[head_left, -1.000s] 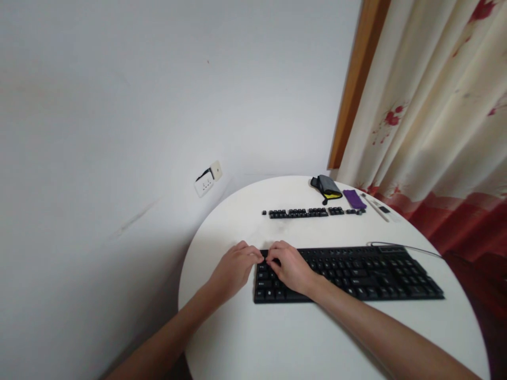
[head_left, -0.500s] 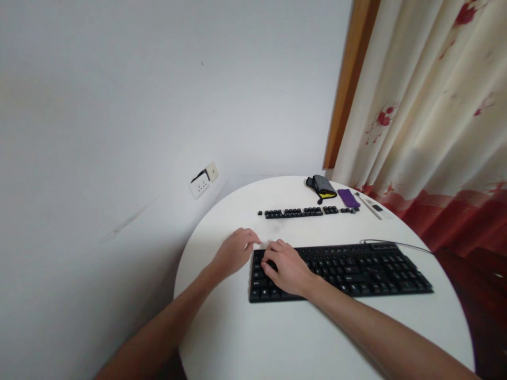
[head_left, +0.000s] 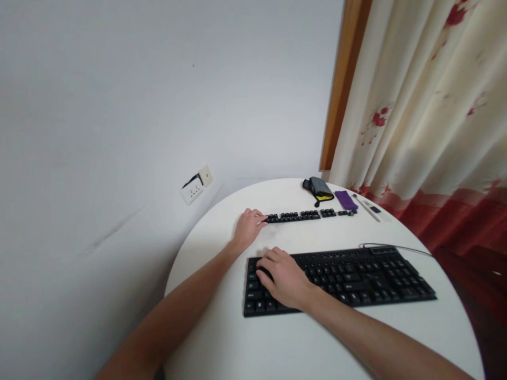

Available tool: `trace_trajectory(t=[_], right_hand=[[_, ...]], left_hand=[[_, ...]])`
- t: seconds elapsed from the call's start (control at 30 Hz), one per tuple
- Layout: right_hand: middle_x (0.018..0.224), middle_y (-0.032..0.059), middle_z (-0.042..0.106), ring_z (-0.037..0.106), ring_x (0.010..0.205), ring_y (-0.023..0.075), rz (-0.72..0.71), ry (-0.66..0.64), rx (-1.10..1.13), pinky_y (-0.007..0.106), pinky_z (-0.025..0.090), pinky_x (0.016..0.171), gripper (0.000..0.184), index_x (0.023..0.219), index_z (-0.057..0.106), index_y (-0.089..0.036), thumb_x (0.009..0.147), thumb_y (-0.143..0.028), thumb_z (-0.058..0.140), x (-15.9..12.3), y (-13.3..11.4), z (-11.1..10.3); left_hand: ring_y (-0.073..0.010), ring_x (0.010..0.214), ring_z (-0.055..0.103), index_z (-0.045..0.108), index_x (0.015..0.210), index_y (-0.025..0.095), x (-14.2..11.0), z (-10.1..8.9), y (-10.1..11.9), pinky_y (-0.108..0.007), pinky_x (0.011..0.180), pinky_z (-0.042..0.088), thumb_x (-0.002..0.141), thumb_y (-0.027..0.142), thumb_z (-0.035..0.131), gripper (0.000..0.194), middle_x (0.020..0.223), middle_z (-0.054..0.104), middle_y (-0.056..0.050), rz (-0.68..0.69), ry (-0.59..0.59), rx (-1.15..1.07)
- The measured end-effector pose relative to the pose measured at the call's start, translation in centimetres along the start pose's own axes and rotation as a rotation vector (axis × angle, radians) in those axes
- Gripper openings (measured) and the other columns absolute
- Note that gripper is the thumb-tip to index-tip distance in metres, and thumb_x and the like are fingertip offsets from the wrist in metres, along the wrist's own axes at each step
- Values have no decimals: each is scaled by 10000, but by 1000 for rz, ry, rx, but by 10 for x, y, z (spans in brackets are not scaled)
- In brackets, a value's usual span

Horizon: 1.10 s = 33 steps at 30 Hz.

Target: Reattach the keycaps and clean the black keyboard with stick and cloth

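A black keyboard [head_left: 356,282] lies across the white round table [head_left: 317,343]. My right hand [head_left: 283,277] rests over the keyboard's left end, thumb and fingers apart and curved on the keys, which it partly covers. Farther back, a row of loose black keycaps [head_left: 299,217] lies on the table. At the left end of that row, my left hand [head_left: 247,228] has thumb and forefinger closed on a small dark keycap [head_left: 264,220], mostly hidden by the fingers.
Behind the keyboard's right side lie a grey and black cloth pouch [head_left: 321,188], a purple cloth [head_left: 346,200] and a slim white tool [head_left: 368,210]. The keyboard's cable [head_left: 400,246] runs to the right edge. A wall socket [head_left: 192,191] is at left, a curtain [head_left: 420,116] at right.
My left hand has moved forward and right, from beside the keyboard's corner to the lone keycap left of the row. My right hand stays on the keyboard. The view has shifted slightly.
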State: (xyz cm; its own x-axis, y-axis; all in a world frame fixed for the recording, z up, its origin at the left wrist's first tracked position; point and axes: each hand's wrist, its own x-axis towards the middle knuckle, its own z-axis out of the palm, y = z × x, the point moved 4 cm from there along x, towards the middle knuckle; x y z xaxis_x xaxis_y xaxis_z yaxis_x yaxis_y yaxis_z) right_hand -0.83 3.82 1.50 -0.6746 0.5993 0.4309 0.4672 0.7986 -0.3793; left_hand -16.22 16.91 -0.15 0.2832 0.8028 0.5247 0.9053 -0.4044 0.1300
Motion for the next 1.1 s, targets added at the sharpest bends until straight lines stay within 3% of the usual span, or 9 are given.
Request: trace_trajectory(t=[0.77,1.1], right_hand=[[937,66,618,499,953,210,8,-16,-28,358,408,867,237,990,649,-180,981,-301,446,1,0,-1],[936,68,622,500,956,210,5,-13,-28,363,411,875,231,990,648,-179,980,-298,450,0,-1,-2]], left_hand=[[-210,912,536,762,905,234,1,14,-5,-361,850,452,857,235,669,105,948,697,-31,0,19,-126],[-177,870,634,743,817,204,1,14,-5,-354,872,500,829,201,660,84,935,694,-35,-30,38,-402]])
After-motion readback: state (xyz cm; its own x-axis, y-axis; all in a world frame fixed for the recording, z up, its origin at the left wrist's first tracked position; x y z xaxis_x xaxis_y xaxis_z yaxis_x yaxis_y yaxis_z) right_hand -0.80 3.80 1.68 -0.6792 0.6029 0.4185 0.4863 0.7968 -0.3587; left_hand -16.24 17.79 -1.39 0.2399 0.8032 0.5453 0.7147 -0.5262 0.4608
